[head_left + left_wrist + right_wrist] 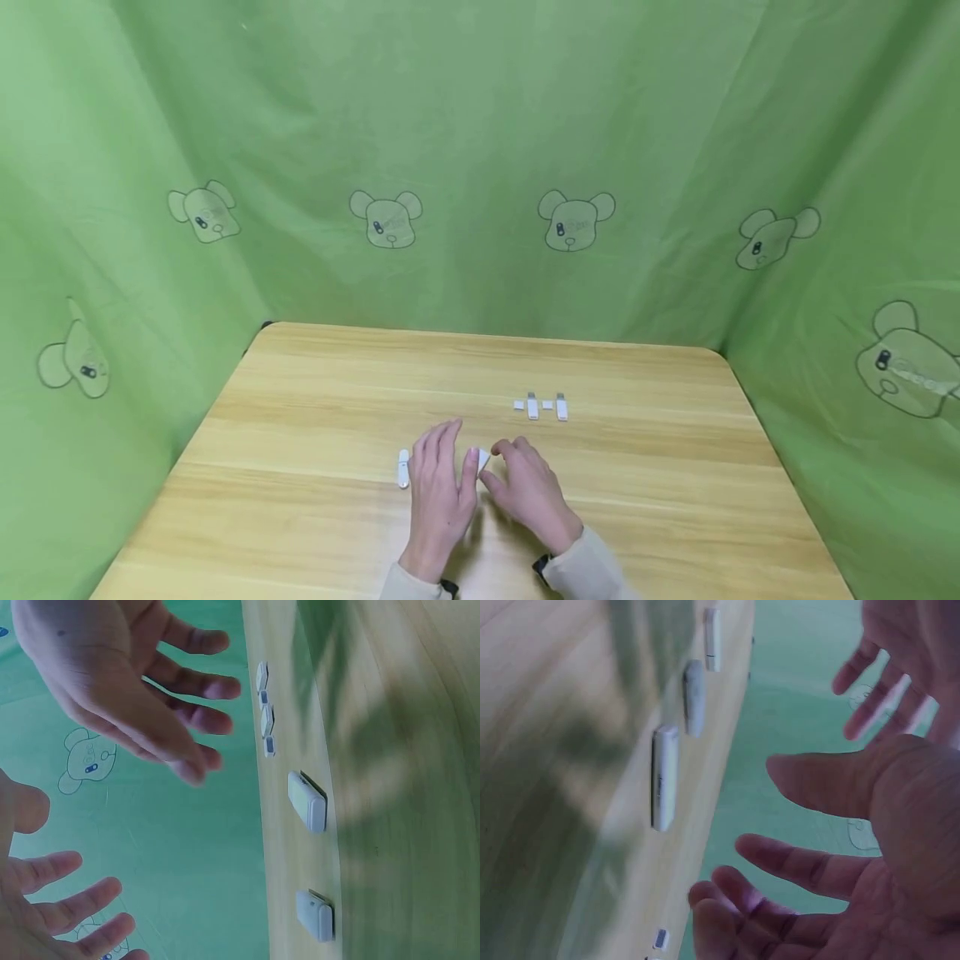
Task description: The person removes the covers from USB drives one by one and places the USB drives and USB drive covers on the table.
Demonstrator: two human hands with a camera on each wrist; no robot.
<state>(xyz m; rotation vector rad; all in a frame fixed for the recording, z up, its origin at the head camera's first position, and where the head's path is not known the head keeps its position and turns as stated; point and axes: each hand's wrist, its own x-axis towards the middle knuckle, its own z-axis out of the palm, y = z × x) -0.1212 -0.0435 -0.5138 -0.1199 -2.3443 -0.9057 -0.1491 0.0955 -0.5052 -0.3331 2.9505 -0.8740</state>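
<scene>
My left hand (438,492) is raised over the table with its fingers nearly straight. My right hand (531,492) faces it, fingers bent loosely with a gap to the thumb. Both wrist views show the left hand (922,667) and right hand (112,690) above the surface, apart and holding nothing. Between them in the head view shows part of a white item (483,460); the left hand hides the rest. Just left of that hand lies a slim white stick (403,468). The right wrist view has a white stick with dark print (664,778) on the table.
Farther back lie two white USB sticks (532,407) (562,407) with bare metal plugs, each beside a small white cap (518,406) (547,405). Green curtains (480,167) with bear drawings surround the wooden table (300,400).
</scene>
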